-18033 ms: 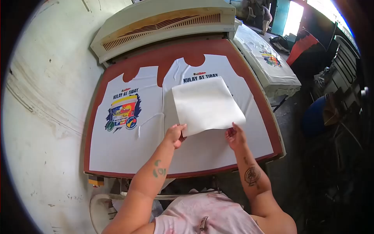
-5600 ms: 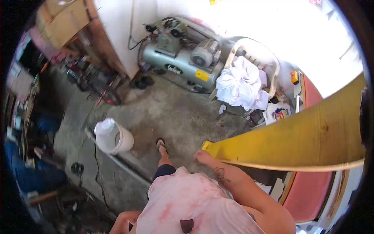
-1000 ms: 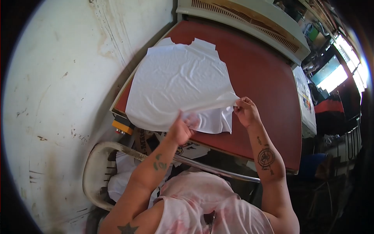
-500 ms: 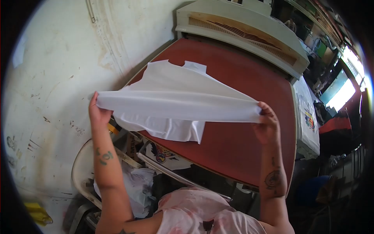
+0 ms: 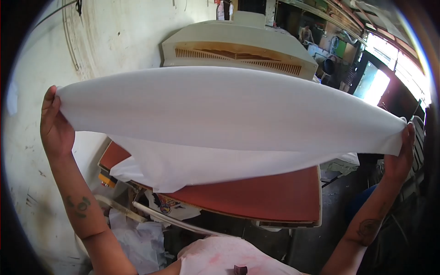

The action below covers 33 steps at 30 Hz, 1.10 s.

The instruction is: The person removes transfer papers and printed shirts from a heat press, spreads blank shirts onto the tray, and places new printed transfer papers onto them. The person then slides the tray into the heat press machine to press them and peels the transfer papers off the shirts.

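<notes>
A white piece of fabric, cut like a garment panel, is stretched wide between my two raised hands. My left hand pinches its left corner near the wall. At the far right, my right hand grips the opposite corner, its fingers partly behind the cloth. The upper edge bows upward in the air, and the lower part hangs over the red tabletop. Some of the fabric droops at the table's left corner; whether it touches the surface I cannot tell.
Behind the table stands a large beige machine with a slotted vent. A stained white wall is close on the left. Below the table's edge are a metal bar, a printed cloth and crumpled white material. A person is far back.
Both hands have risen and spread farther apart, lifting the fabric off most of the red tabletop and pulling it wide. The head view has tilted up, showing more of the background.
</notes>
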{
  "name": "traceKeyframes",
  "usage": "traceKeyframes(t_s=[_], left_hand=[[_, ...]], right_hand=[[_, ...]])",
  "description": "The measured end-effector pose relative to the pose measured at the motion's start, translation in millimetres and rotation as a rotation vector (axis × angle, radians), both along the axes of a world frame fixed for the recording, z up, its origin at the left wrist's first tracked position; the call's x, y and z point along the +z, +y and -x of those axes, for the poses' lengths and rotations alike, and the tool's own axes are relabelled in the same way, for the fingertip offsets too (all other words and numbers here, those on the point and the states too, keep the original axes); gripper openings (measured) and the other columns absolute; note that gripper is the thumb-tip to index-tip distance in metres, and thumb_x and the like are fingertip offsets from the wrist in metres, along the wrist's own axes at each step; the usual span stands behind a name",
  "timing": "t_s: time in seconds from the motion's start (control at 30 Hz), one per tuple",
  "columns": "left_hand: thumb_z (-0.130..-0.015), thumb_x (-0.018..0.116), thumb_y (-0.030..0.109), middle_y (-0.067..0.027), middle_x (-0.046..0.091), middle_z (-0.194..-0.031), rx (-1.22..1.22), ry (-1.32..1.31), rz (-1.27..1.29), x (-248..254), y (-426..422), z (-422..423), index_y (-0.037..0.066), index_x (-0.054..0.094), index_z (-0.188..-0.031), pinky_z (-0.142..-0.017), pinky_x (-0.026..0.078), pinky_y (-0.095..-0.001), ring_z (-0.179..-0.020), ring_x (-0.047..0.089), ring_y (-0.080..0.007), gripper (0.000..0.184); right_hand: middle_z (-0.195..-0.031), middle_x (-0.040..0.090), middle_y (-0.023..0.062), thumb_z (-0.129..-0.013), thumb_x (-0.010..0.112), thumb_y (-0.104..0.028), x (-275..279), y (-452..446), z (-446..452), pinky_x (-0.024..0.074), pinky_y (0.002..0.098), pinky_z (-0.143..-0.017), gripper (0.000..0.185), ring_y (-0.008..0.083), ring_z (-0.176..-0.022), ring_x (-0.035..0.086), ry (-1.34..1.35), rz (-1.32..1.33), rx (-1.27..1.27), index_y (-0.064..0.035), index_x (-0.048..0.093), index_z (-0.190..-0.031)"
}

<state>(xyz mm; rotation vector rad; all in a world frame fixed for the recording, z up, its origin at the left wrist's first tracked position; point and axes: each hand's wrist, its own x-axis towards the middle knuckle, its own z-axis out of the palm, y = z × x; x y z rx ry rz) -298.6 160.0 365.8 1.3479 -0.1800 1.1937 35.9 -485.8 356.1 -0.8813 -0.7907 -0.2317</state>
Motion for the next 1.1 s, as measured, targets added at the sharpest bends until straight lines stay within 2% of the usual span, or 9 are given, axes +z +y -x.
traceKeyframes(t_s=[0.27, 0.33, 0.47, 0.63, 0.67, 0.77, 0.87, 1.07, 1.1], left_hand=[[-0.091, 0.055, 0.008, -0.0058, 0.062, -0.106, -0.083, 0.246, -0.084, 14, 1, -124, 0.0, 0.058, -0.116, -0.091, 0.043, -0.027, -0.099, 0.057, -0.0135, 0.027], [-0.09, 0.056, 0.007, -0.0056, 0.062, -0.103, -0.073, 0.348, -0.054, 5, 4, -170, -0.001, 0.058, -0.115, -0.091, 0.043, -0.0266, -0.096, 0.057, -0.013, 0.027], [-0.086, 0.06, 0.015, -0.0046, 0.063, -0.101, -0.097, 0.625, -0.04, -29, 13, -261, 0.001, 0.061, -0.111, -0.085, 0.044, -0.0245, -0.093, 0.057, -0.0125, 0.029], [-0.085, 0.063, 0.026, -0.0118, 0.037, -0.145, -0.006, 0.905, -0.15, -52, 12, -362, 0.008, 0.036, -0.142, -0.098, 0.037, -0.0423, -0.126, 0.038, -0.0225, 0.066], [-0.085, 0.063, 0.027, -0.0111, 0.033, -0.147, -0.01, 0.764, -0.117, -37, 4, -372, 0.009, 0.031, -0.144, -0.099, 0.036, -0.0417, -0.128, 0.037, -0.0233, 0.069], [-0.093, 0.045, 0.029, -0.0044, 0.035, -0.145, 0.042, 0.309, -0.057, 23, -24, -356, 0.011, 0.038, -0.14, -0.101, 0.038, -0.0403, -0.131, 0.034, -0.0203, 0.05], [-0.095, 0.048, 0.023, -0.0097, 0.038, -0.142, -0.066, 0.015, -0.038, 43, -28, -310, 0.005, 0.04, -0.139, -0.106, 0.035, -0.0415, -0.131, 0.034, -0.0245, 0.049], [-0.093, 0.052, 0.031, -0.0026, 0.049, -0.133, -0.126, 0.248, 0.205, -69, -52, -236, 0.007, 0.048, -0.134, -0.101, 0.037, -0.0344, -0.117, 0.046, -0.0186, 0.047], [-0.092, 0.054, 0.031, -0.0032, 0.052, -0.13, -0.155, 0.35, 0.221, -96, -55, -227, 0.007, 0.05, -0.132, -0.098, 0.04, -0.0337, -0.113, 0.05, -0.0171, 0.047]], right_hand=[[-0.126, 0.055, 0.0084, -0.095, 0.051, -0.017, 33, 0, -41, 0.0459, 0.031, -0.089, 0.042, 0.015, -0.112, 0.054, -0.124, 0.354, -0.188, 0.0002, 0.046, -0.133], [-0.121, 0.057, 0.0085, -0.093, 0.055, -0.021, 19, 17, -70, 0.0465, 0.0293, -0.083, 0.042, 0.0145, -0.107, 0.055, -0.238, 0.607, -0.552, 0.0005, 0.05, -0.129], [-0.116, 0.059, 0.0081, -0.089, 0.058, -0.023, -16, 53, -137, 0.0453, 0.0335, -0.087, 0.041, 0.0185, -0.104, 0.056, -0.037, 0.742, -0.504, 0.0008, 0.055, -0.123], [-0.111, 0.06, 0.0064, -0.088, 0.059, -0.029, -43, 102, -216, 0.0426, 0.0293, -0.087, 0.043, 0.0198, -0.1, 0.057, 0.545, 0.678, -0.313, -0.0016, 0.057, -0.12], [-0.11, 0.06, 0.0064, -0.088, 0.058, -0.03, -43, 99, -245, 0.043, 0.0286, -0.086, 0.042, 0.0189, -0.099, 0.057, 0.345, 0.697, -0.351, -0.0036, 0.057, -0.121], [-0.127, 0.049, 0.0098, -0.093, 0.046, -0.022, 10, 91, -251, 0.0374, 0.0338, -0.098, 0.042, 0.0224, -0.115, 0.048, 0.204, 0.297, -0.274, -0.0017, 0.045, -0.131], [-0.144, 0.039, 0.0131, -0.098, 0.034, -0.013, 47, 60, -191, 0.0318, 0.039, -0.11, 0.044, 0.0258, -0.131, 0.039, 0.043, 0.174, -0.253, 0.0003, 0.034, -0.14], [-0.126, 0.053, 0.0094, -0.093, 0.054, -0.017, -71, 5, -122, 0.0432, 0.032, -0.096, 0.045, 0.0167, -0.108, 0.054, -0.102, 0.568, -0.524, 0.0019, 0.045, -0.132], [-0.124, 0.054, 0.0083, -0.091, 0.057, -0.016, -103, 3, -114, 0.0449, 0.0297, -0.089, 0.043, 0.0149, -0.101, 0.056, 0.116, 0.397, -0.397, 0.0002, 0.047, -0.13]])
